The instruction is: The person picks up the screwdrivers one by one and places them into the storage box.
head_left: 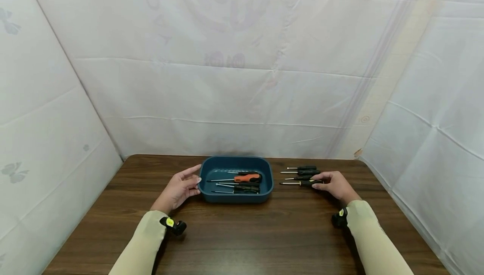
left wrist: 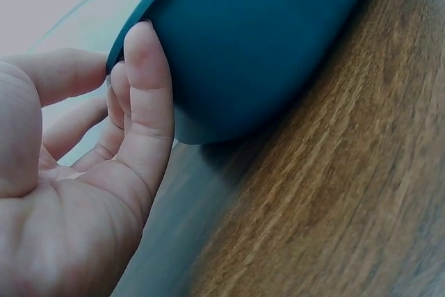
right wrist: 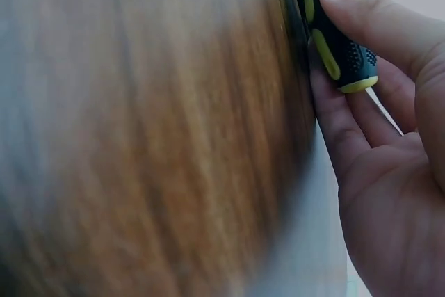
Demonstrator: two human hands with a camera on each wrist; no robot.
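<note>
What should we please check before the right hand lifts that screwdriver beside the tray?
1. Right hand pinches the nearest screwdriver by its handle: ok.
2. Grip firmness: cannot tell.
3. Left hand rests against the tray wall, fingers straight: ok.
4. Open space in the tray beside the orange screwdriver: ok.
5. The other screwdrivers lie close behind; snag risk: cannot tell.

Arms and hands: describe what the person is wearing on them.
Both arms wear long pale beige sleeves reaching the wrists. Each wrist carries a small black camera unit with a yellow mark. The left hand and right hand are bare: no gloves.
</note>
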